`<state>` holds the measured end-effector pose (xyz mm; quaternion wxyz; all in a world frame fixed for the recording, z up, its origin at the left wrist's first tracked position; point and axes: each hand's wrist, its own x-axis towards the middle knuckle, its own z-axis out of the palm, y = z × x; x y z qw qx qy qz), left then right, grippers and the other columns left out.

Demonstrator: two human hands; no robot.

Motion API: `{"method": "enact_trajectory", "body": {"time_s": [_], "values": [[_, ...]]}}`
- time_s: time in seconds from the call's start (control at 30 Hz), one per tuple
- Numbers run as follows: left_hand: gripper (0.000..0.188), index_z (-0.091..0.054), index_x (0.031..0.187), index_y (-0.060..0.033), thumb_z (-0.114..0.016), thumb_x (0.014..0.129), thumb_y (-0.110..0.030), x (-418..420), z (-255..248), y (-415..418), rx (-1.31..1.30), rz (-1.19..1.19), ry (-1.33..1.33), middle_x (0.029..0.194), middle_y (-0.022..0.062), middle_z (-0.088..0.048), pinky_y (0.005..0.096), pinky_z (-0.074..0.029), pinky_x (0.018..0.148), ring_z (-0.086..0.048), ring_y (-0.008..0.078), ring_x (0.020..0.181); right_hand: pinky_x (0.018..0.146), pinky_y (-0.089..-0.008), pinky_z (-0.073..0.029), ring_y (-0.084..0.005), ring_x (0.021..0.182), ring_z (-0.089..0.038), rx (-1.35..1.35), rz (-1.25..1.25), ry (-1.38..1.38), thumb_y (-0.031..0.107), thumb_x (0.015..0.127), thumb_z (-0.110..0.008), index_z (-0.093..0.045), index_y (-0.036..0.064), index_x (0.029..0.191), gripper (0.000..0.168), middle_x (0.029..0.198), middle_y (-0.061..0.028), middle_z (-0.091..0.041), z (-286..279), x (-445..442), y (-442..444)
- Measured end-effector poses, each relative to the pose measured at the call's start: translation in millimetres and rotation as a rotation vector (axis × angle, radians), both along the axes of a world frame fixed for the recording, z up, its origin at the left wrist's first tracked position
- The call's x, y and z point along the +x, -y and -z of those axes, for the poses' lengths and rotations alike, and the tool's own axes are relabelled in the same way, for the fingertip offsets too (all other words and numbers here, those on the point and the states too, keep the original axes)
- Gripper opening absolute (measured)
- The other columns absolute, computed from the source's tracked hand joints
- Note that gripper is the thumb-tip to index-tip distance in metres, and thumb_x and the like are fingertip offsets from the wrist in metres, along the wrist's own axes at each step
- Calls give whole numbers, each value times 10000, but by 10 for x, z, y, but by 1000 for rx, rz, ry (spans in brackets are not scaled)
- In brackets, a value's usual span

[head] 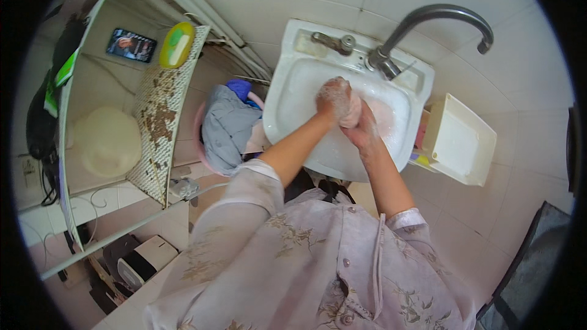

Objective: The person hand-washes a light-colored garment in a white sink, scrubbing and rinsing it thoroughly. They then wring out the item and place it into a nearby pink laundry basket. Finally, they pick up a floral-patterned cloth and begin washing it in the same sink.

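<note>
Over the white ceramic washbasin (293, 82), both hands are together on a wet, soapy, pale pink cloth (352, 112). My left hand (334, 98), covered in suds, closes over the cloth from the left side of the picture. From the right side, my right hand (364, 126) grips the cloth's other side. More pale pink cloth (383, 114) lies in the foamy water beside the hands. The grey metal faucet (440, 11) rises at the basin's back right, its spout turned away to the right. An older metal tap (332, 42) sits at the back left.
A pink tub (199, 133) of grey clothes (229, 121) stands left of the basin. Farther left, a shelf holds a phone (132, 46) and a yellow soap dish (164, 57) with soap. A cream plastic bin (486, 160) is at the right.
</note>
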<state>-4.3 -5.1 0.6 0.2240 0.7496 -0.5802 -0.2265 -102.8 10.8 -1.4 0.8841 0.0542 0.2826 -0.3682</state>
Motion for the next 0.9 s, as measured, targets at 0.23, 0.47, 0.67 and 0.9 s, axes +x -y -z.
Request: {"method": "enact_trajectory", "body": {"time_s": [0.23, 0.47, 0.67, 0.9], "values": [[334, -489, 1041, -47, -484, 725, -154, -184, 483, -199, -77, 411, 334, 965, 134, -507, 346, -385, 770, -489, 242, 917, 813, -338, -437, -209, 882, -550, -237, -99, 233, 255, 845, -409, -514, 36, 965, 271, 949, -99, -570, 539, -227, 137], [250, -528, 914, -64, -560, 742, -242, 564, -101, -323, 235, -250, -1132, 778, 66, -539, 276, -442, 663, -530, 170, 710, 709, -324, -468, -194, 788, -561, -66, 82, -111, 304, 832, -454, -525, 63, 869, 254, 852, -53, -579, -434, -137, 252], [284, -537, 783, -62, -414, 823, -314, -242, -344, -498, -154, 279, 19, 744, 162, -566, 365, -448, 661, -567, 274, 680, 622, -322, -465, -193, 660, -552, -303, -26, 245, 325, 822, -445, -530, 98, 875, 248, 751, -45, -574, 753, -168, 212], [275, -497, 867, -32, -462, 770, -287, -25, 351, -249, -72, 160, 62, 865, 158, -566, 394, -443, 696, -548, 322, 791, 619, -321, -469, -173, 714, -561, -116, -54, -24, 337, 825, -396, -533, 138, 928, 263, 812, -20, -576, 26, 95, 48]]}}
